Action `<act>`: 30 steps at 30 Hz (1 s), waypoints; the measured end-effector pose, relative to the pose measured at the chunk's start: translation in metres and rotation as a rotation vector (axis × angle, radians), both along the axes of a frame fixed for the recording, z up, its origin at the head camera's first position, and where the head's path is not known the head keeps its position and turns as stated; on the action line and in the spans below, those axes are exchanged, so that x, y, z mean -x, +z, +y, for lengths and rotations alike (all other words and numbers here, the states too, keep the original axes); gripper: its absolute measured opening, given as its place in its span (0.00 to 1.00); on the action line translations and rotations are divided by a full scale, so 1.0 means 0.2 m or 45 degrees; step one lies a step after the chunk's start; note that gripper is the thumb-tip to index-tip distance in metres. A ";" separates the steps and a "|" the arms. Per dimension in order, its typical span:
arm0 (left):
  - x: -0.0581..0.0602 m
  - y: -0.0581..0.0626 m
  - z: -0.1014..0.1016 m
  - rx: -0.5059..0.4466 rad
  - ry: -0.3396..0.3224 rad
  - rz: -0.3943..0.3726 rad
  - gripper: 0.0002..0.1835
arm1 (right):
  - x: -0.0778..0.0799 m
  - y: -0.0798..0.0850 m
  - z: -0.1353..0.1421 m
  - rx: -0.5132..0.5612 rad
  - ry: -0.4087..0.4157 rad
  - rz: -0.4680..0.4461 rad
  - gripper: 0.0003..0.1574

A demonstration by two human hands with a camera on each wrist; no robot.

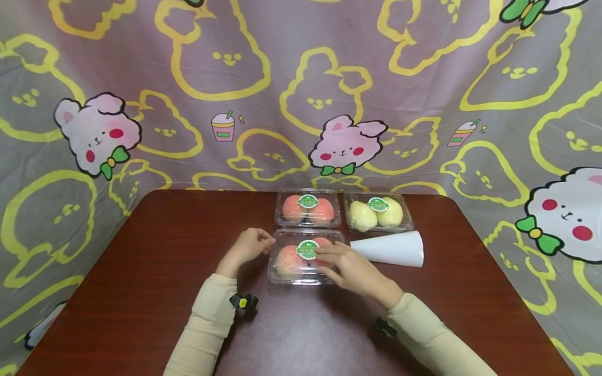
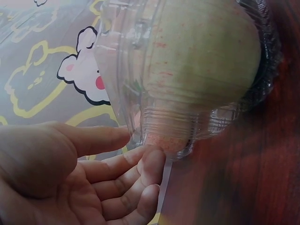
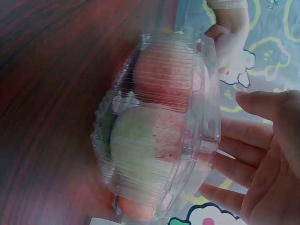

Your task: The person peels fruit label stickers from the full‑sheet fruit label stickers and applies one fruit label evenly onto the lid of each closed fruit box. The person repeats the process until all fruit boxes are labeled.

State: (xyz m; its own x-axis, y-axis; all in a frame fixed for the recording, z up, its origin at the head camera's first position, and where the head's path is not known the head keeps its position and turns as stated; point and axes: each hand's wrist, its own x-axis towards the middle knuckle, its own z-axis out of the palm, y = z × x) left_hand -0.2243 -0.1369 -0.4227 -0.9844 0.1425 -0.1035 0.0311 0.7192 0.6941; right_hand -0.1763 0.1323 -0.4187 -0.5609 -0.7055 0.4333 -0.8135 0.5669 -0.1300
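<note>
A clear plastic clamshell box [image 1: 282,279] of pink-and-cream peaches [image 1: 289,261], with a round green label [image 1: 308,250] on its lid, sits on the table in front of the person. My left hand [image 1: 249,245] is at its far left corner. In the left wrist view, the thumb and loosely bent fingers [image 2: 119,185] are at the rim. From the right, my right hand [image 1: 355,269] lies over the lid with its fingers extended. The right wrist view shows those fingers [image 3: 239,164] against the lid, spread and fairly straight.
Behind stands a second clear box of peaches [image 1: 293,209]. To its right is a box of pale yellow fruits [image 1: 389,211]. A white tapered cone-like piece [image 1: 395,249] lies right of the front box. The brown table [image 1: 141,292] meets a patterned curtain [image 1: 263,115].
</note>
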 end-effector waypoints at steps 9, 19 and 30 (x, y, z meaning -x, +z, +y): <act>0.00 0.00 -0.01 0.009 -0.054 0.007 0.14 | 0.00 0.03 0.02 0.161 -0.088 -0.278 0.13; 0.00 0.01 -0.03 0.006 -0.085 -0.023 0.14 | 0.05 0.04 0.05 0.401 -0.106 -0.345 0.09; -0.01 0.03 -0.05 -0.018 -0.092 -0.045 0.14 | 0.09 0.03 0.10 0.479 -0.294 -0.408 0.08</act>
State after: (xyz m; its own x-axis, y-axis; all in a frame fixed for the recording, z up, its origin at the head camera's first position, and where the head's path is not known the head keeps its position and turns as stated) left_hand -0.2218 -0.1478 -0.4170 -0.9672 0.2150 -0.1355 0.0581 0.7061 0.7057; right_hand -0.1943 0.1524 -0.4121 -0.8283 -0.3774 0.4140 -0.5596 0.5931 -0.5789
